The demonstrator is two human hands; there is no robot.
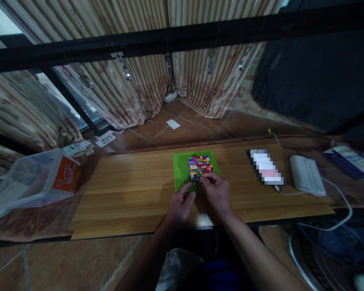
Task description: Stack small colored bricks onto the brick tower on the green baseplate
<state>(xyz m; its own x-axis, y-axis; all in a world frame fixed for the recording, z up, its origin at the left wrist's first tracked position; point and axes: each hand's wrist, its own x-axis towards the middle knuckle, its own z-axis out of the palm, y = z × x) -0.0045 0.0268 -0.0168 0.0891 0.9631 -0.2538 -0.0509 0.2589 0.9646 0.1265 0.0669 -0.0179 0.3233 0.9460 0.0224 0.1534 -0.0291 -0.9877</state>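
Observation:
A green studded baseplate (pixel 179 167) lies on the wooden board, and a block of many small coloured bricks (pixel 201 165) stands on it. My right hand (pixel 218 192) is at the near edge of the brick block, thumb and fingertips pinched together. Whatever sits between those fingertips is too small to make out. At the plate's near left corner rests my left hand (pixel 181 204), its index finger stretched towards the bricks and its thumb held apart. Both hands cover part of the plate's near edge.
On the board's right lie a phone (pixel 266 166) and a white box-shaped device (pixel 307 174) with a cable. A clear plastic bin (pixel 39 178) with an orange label stands at the left. Curtains (pixel 133 89) hang behind a dark rail (pixel 139 42).

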